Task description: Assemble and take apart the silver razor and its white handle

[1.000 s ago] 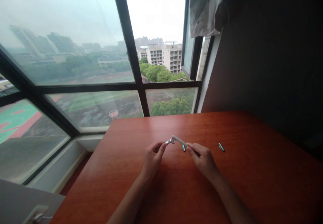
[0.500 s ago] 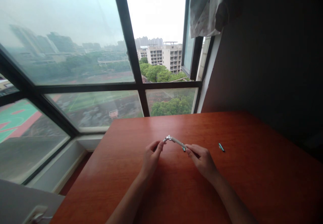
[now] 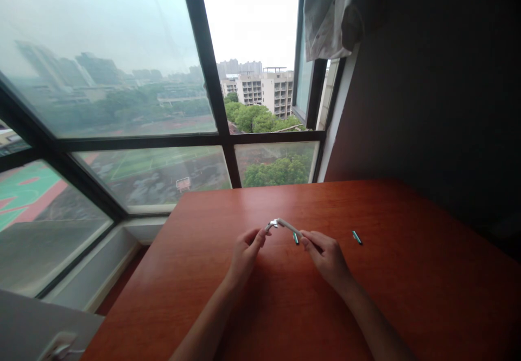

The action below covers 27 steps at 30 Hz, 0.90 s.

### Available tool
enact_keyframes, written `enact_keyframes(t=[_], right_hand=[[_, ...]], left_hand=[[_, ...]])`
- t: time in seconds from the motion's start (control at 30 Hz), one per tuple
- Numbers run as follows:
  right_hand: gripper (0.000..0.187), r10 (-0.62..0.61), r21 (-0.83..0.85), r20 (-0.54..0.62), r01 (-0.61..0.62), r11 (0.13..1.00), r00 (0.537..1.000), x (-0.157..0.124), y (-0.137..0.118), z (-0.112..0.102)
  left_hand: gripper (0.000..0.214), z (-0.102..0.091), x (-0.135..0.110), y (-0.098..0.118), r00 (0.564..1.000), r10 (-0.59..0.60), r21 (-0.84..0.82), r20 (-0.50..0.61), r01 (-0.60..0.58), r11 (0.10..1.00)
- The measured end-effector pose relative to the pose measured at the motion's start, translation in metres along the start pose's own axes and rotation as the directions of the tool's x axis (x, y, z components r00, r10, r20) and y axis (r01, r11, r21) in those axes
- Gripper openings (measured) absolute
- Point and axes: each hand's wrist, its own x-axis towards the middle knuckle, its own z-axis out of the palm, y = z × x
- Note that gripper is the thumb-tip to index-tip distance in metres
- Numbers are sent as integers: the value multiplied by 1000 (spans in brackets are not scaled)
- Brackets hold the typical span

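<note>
1. The right hand point(image 3: 328, 255) pinches the tail of a razor handle point(image 3: 285, 225), held just above the middle of the table point(image 3: 407, 296).
2. The left hand point(image 3: 244, 252) has its fingertips closed on the handle's metal head.
3. The head looks bare, so I judge nothing is fitted yet.
4. Count: one handle and two teal pieces, the near teal piece point(image 3: 296, 238) just beside the right fingertips and the far teal piece point(image 3: 357, 236) toward the right edge.
</note>
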Motion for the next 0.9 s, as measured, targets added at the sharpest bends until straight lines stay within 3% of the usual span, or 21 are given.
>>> enact_keyframes(t=[0.6,0.9], right_hand=[[24,7,-62,-30,-9,998,1000,0,1,0],[24,29,-9,-49,-29,1000,998,0,2,-1]], left_hand=[[41,2,-3,3,1000,14,39,22,-14,999],[42,3,-3,5,1000,11,60,-17,-10,998]])
